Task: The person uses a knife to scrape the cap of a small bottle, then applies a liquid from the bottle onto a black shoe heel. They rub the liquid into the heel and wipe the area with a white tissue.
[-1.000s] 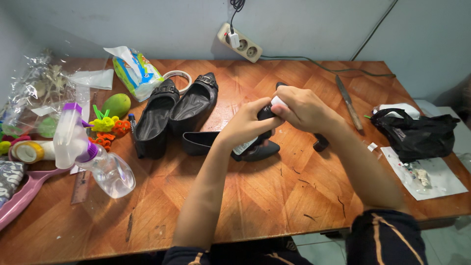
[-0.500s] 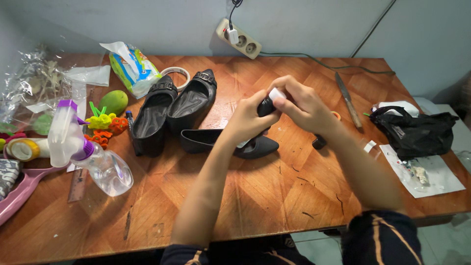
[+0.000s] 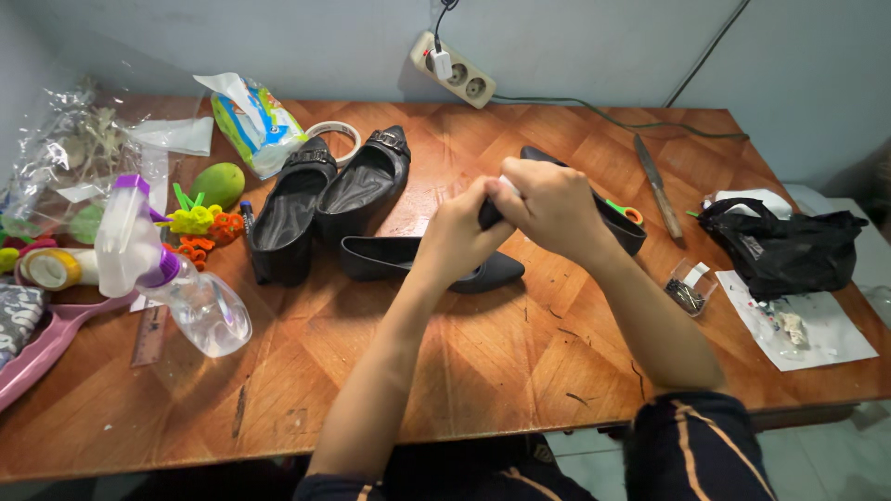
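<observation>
My left hand (image 3: 459, 232) and my right hand (image 3: 555, 202) are pressed together above the middle of the wooden table (image 3: 483, 371). Both grip a black flat shoe (image 3: 624, 232), which is raised off the table and sticks out to the right behind my right hand. Something small and white (image 3: 507, 185) shows between my fingers. Under my hands, a second black flat shoe (image 3: 399, 260) lies on the table. A pair of black buckled shoes (image 3: 325, 195) stands to the left of it.
At the left are a clear spray bottle (image 3: 190, 301), a mango (image 3: 219, 184), a tape roll (image 3: 334, 139), a tissue packet (image 3: 255, 121) and a pink tray (image 3: 42, 348). A knife (image 3: 657, 186), scissors (image 3: 628, 212), a black bag (image 3: 784, 246) and a small clear box (image 3: 687, 288) lie at the right. A power strip (image 3: 459, 70) sits at the back.
My hands have turned the held shoe, so its length now shows out to the right of my right hand. The shoes on the table have not moved.
</observation>
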